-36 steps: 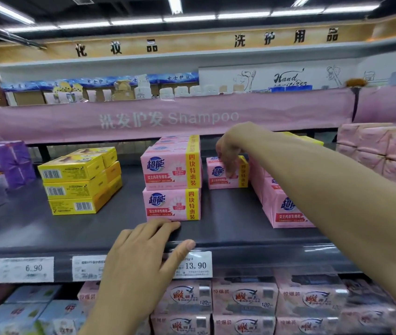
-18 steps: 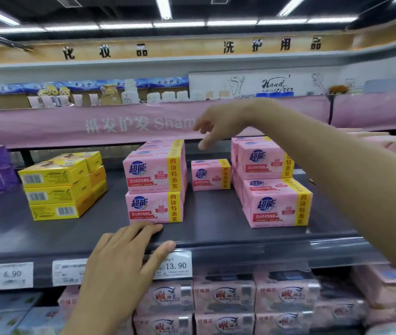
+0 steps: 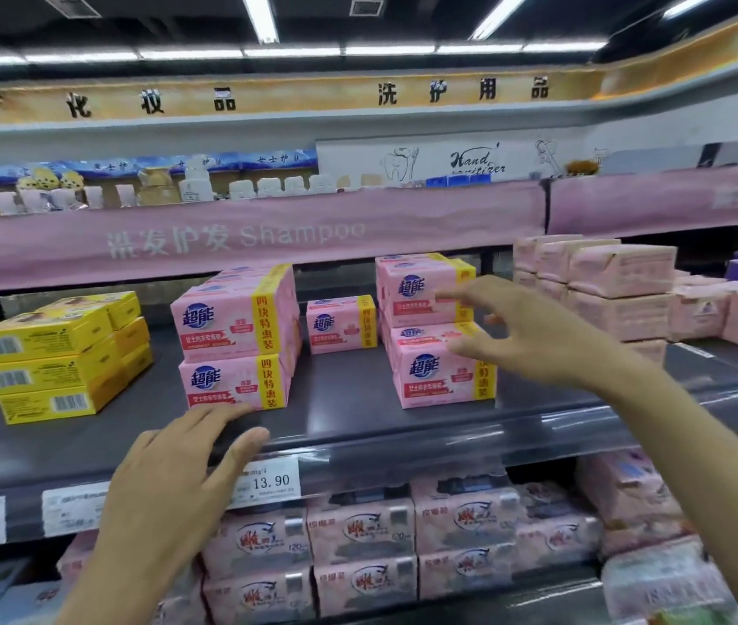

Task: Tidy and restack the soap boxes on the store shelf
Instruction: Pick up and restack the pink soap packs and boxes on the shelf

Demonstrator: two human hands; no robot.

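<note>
Head view: on the grey shelf (image 3: 344, 399), pink soap boxes stand in a left stack (image 3: 234, 340), a right stack (image 3: 434, 336), and a lone box (image 3: 342, 324) far back between them. The right hand (image 3: 533, 340) hovers just before the right stack, its grip open, fingers spread, holding nothing; I cannot tell whether it touches the boxes. The left hand (image 3: 177, 471) lies flat on the shelf's near edge, its grip open too. The right stack's lower front box sits nearer than the upper one, so clasping both sides and squaring the fronts flush seems best.
</note>
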